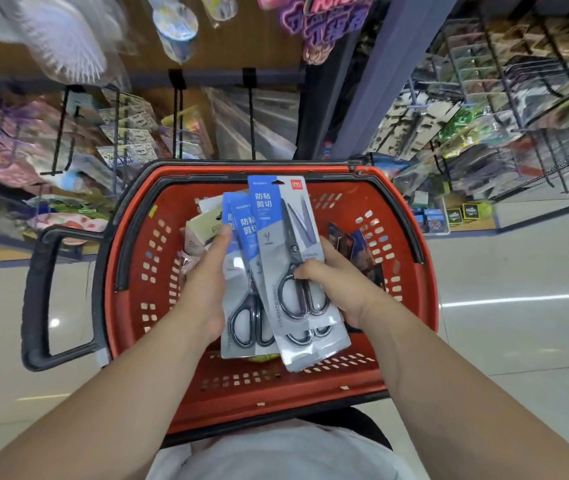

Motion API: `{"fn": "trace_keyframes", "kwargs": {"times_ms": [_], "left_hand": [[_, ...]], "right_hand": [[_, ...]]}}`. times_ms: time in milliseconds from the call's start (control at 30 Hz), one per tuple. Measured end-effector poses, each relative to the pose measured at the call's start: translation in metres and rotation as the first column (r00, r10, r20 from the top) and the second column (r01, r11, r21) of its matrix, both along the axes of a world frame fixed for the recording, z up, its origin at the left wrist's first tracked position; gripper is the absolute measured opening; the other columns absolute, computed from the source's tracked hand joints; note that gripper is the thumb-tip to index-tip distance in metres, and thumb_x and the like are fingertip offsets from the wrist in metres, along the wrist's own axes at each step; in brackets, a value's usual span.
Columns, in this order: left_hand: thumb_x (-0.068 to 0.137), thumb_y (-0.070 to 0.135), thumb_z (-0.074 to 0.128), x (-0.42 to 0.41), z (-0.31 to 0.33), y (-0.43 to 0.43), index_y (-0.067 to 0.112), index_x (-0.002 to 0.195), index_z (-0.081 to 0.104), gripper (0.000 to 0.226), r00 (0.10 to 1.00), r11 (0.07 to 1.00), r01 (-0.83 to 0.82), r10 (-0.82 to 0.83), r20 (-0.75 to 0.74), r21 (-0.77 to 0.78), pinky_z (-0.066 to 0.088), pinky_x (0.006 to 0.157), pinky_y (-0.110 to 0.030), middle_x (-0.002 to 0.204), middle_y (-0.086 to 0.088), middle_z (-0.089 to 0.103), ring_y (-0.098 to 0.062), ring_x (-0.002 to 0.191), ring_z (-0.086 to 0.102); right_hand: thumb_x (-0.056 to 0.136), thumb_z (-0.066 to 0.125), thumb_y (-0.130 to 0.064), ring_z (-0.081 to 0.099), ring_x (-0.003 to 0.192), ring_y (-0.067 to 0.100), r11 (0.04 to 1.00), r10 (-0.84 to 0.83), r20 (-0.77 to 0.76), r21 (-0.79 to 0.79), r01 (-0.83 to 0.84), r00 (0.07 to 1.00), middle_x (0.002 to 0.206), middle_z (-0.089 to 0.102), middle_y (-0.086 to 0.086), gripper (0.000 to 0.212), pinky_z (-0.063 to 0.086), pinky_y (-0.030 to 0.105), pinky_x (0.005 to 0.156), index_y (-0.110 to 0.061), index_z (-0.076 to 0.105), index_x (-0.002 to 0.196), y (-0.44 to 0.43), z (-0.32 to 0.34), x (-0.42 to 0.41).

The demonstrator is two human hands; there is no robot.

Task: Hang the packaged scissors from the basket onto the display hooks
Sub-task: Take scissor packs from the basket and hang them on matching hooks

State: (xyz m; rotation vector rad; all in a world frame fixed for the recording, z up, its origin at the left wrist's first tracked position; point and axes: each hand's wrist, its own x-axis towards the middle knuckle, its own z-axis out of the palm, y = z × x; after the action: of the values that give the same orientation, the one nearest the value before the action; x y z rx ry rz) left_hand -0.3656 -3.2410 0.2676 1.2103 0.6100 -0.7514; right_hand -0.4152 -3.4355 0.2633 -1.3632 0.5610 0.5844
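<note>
Over the middle of the red basket [130, 306]: a fan of packaged scissors [241, 299], held upright between two hands. Left hand [207, 282] clasped round the fan's left edge, thumb on the blue card. Right hand [340, 285] pinching the front pack [286, 230] at the scissor handles, thumb in front, fingers behind. Other packaged goods [203, 226] low at the far-left corner. Beyond the far rim, black display hooks [251, 116].
</note>
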Motion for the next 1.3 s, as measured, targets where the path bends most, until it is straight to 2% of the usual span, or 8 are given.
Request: {"fn": "trace_keyframes", "kwargs": {"times_ms": [300,433,533,667,900,1033,1200,1300], "left_hand": [[0.072,0.017,0.079,-0.014,-0.019,0.011,0.013,0.114,0.075,0.043,0.997,0.995,0.073,-0.072,0.018,-0.068,0.058,0.092,-0.047,0.116,-0.017,0.079,-0.032,0.099,0.078],[0.078,0.018,0.076,-0.01,-0.03,0.021,0.016,0.118,0.073,0.04,1.0,0.996,0.028,-0.027,0.014,-0.083,0.063,0.085,-0.047,0.116,-0.015,0.079,-0.031,0.099,0.078],[0.077,0.016,0.075,-0.001,-0.036,0.028,0.015,0.123,0.071,0.046,0.999,0.997,-0.006,0.008,0.035,-0.071,0.066,0.074,-0.041,0.118,-0.015,0.078,-0.029,0.097,0.079],[0.077,0.014,0.076,0.002,-0.037,0.024,0.014,0.128,0.07,0.051,0.999,0.997,-0.018,0.02,0.03,-0.075,0.066,0.074,-0.042,0.118,-0.014,0.078,-0.031,0.1,0.078],[0.079,0.011,0.071,-0.006,-0.034,0.005,0.025,0.086,0.087,0.023,1.0,0.989,-0.014,0.016,0.014,-0.15,0.066,0.074,-0.04,0.101,-0.007,0.082,-0.024,0.088,0.08],[0.081,0.017,0.074,-0.005,-0.034,0.003,0.022,0.101,0.085,0.024,1.0,0.988,-0.017,0.015,-0.015,-0.153,0.063,0.087,-0.048,0.119,-0.013,0.079,-0.031,0.105,0.077],[0.083,0.017,0.073,-0.009,-0.033,0.001,0.021,0.107,0.082,0.026,0.997,0.986,-0.072,0.071,-0.012,-0.149,0.064,0.087,-0.047,0.122,-0.013,0.077,-0.031,0.108,0.077],[0.09,0.014,0.071,-0.01,-0.027,0.001,0.022,0.098,0.085,0.018,0.996,0.985,-0.091,0.094,0.012,-0.146,0.066,0.082,-0.042,0.114,-0.011,0.08,-0.026,0.099,0.079]], "right_hand": [[0.067,0.083,-0.043,0.058,0.13,0.013,0.834,0.479,0.08,-0.353,-0.424,0.874,0.134,0.063,-0.018,0.106,0.051,0.047,0.108,-0.058,0.023,0.153,0.015,-0.002,0.016],[0.07,0.095,-0.045,0.059,0.127,-0.002,0.905,0.359,0.102,-0.282,-0.32,0.928,0.137,0.061,-0.024,0.104,0.049,0.03,0.11,-0.043,0.035,0.155,0.008,-0.007,0.01],[0.063,0.094,-0.058,0.061,0.129,0.004,0.94,0.269,0.105,-0.246,-0.237,0.957,0.141,0.063,-0.018,0.102,0.049,0.043,0.113,-0.035,0.048,0.151,0.004,-0.014,0.003],[0.06,0.095,-0.063,0.05,0.14,0.002,0.902,0.381,0.055,-0.242,-0.357,0.923,0.155,0.052,-0.018,0.125,0.042,0.041,0.12,-0.042,0.026,0.162,0.015,-0.018,0.001],[0.083,0.087,-0.037,0.061,0.125,0.001,0.871,0.432,0.094,-0.301,-0.388,0.897,0.134,0.067,-0.019,0.077,0.047,0.037,0.114,-0.04,0.048,0.149,0.016,-0.018,0.008],[0.081,0.082,-0.051,0.059,0.131,0.002,0.901,0.362,0.132,-0.305,-0.31,0.923,0.141,0.064,-0.018,0.098,0.046,0.037,0.115,-0.037,0.028,0.161,0.013,-0.017,0.008],[0.094,0.079,-0.02,0.066,0.12,0.0,0.933,0.269,0.209,-0.297,-0.201,0.94,0.131,0.071,-0.012,0.054,0.05,0.024,0.106,-0.027,0.059,0.143,0.011,-0.014,0.004],[0.098,0.071,-0.023,0.067,0.12,0.009,0.953,0.199,0.221,-0.272,-0.136,0.955,0.127,0.072,-0.01,0.042,0.053,0.038,0.108,-0.025,0.061,0.138,0.016,-0.012,0.003]]}}
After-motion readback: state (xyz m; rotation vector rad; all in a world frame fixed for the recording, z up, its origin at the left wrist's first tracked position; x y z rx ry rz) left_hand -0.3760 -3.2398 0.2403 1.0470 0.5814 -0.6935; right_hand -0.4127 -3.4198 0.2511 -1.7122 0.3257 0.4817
